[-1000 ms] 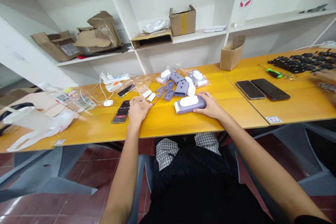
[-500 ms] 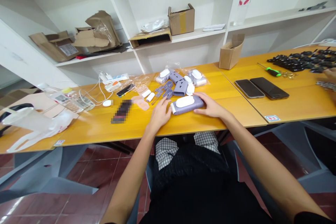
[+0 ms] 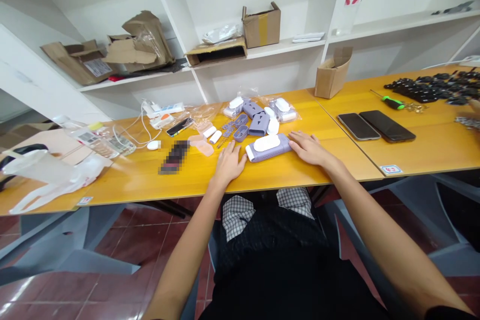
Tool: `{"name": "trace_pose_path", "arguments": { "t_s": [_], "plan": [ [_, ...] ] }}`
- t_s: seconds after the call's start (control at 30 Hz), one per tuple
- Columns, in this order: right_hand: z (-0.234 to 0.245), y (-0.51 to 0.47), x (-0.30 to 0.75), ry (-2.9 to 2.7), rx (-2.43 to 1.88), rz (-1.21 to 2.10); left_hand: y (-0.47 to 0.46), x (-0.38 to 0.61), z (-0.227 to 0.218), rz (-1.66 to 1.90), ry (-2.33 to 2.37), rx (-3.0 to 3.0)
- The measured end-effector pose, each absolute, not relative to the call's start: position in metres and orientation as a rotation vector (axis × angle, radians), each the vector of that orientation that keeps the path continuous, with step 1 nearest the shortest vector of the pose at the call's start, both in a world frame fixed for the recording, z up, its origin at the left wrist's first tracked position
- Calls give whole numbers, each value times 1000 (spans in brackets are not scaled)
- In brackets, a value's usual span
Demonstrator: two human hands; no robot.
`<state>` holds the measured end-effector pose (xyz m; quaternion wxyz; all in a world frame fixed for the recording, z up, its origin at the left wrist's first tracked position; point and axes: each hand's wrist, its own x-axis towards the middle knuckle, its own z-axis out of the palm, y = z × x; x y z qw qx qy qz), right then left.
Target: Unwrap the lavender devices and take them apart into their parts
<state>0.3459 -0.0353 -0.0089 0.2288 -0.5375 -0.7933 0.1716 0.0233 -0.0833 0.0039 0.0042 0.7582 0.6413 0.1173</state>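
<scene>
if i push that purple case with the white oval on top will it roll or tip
It'll probably slide, not roll: the lilac case lies low and flat on the table. Being smooth plastic, it's likely light for its size and a bit slippery. The white oval may be a separate piece, so it could shift.

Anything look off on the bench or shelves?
Two things. The cardboard box on the upper-left white shelf is torn and crumpled, with plastic film caught in it. On the yellow table, a dark flat item is pixelated, so it can't be identified.
</scene>
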Motion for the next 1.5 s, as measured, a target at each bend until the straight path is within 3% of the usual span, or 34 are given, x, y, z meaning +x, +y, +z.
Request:
{"name": "trace_pose_path", "arguments": {
  "t_s": [0.3, 0.6, 1.5],
  "plan": [
    [-9, -41, 359, -2190, -1403, 505, -87, 28, 7, 274, 2112, 2349],
    [-25, -42, 350, -2257, -1610, 107, -82, 22, -4, 378, 2008, 2376],
    [-21, -41, 349, -2372, -1659, 141, -78, 18, -10, 364, 1988, 2383]
  ]
}}
